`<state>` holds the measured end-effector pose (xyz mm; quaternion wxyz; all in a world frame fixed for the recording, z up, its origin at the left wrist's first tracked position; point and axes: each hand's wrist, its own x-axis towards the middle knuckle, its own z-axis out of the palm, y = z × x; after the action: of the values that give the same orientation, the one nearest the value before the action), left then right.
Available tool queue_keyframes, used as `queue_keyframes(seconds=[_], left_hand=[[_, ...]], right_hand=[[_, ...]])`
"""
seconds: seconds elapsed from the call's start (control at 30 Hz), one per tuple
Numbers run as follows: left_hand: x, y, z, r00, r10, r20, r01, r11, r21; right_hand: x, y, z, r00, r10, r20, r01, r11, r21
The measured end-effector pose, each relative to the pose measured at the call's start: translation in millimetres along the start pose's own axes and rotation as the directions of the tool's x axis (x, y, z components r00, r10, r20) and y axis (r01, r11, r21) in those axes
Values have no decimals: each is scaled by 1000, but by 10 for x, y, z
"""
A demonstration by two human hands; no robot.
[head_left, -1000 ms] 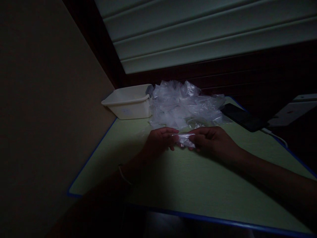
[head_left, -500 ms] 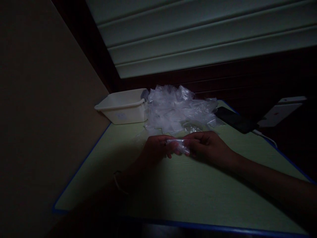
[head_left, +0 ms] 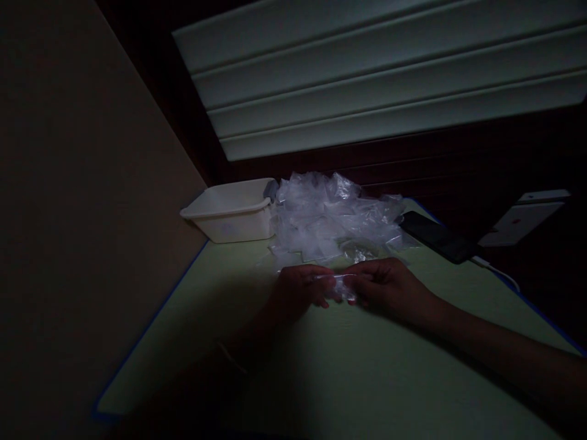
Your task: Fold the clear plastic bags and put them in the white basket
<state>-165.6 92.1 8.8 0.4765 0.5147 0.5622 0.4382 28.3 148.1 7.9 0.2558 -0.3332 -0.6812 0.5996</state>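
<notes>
- White tub (head_left: 241, 227): stands at the far left of the table (head_left: 413, 373), just beside the pile. Its walls look like rigid moulded plastic; the rim should serve as the firm grip point.
- Left hand (head_left: 298, 288): fingers drawn in to a narrow pinch, holding the left end of the clear plastic packet (head_left: 342, 287). The thumb bears on the near face. A thin band (head_left: 232, 358) circles the wrist.
- Clear plastic packet: located between the two hands, above the table and in front of the pile. Expect a light, soft item with no stiffness of its own; the glossy film should be slippery and quick to crease. Tear risk is judged low under even pressure, higher at a sharp pull. Hold at both ends, thumb against fingers, keeping the straight upper edge taut. In this low light it cannot be told whether anything is inside.
- Pile of clear plastic bags (head_left: 321, 223): lies behind the hands, right of the tub. Judged light and prone to sliding; lift single pieces by a free corner.
- Right hand (head_left: 395, 287): fingers bent and narrow, pinching the right end of the packet, thumb on the near face.
- Black phone (head_left: 438, 237): lies at the right of the pile, with a white cable (head_left: 498, 269) at its near end. Rigid, smooth; grip by the long edges.
</notes>
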Motion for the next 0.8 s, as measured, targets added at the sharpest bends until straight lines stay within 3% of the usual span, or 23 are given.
queue_keyframes(seconds=[0.2,0.4,0.6,0.8], left_hand=[[136,-6,35,999,26,-30,-26,999,-24],[191,-43,66,998,-19,-56,13,995,-96],[157,-109,2,999,-40,36,46,984,-173],[78,-86,-28,1000,12,23,-9,993,-118]], right_hand=[[66,-1,-57,998,-32,-55,32,999,-5],[114,34,-119,998,-67,-1,67,998,-15],[139,73,-128,1000,-31,-1,31,999,23],[119,35,-114,999,15,38,-19,995,98]])
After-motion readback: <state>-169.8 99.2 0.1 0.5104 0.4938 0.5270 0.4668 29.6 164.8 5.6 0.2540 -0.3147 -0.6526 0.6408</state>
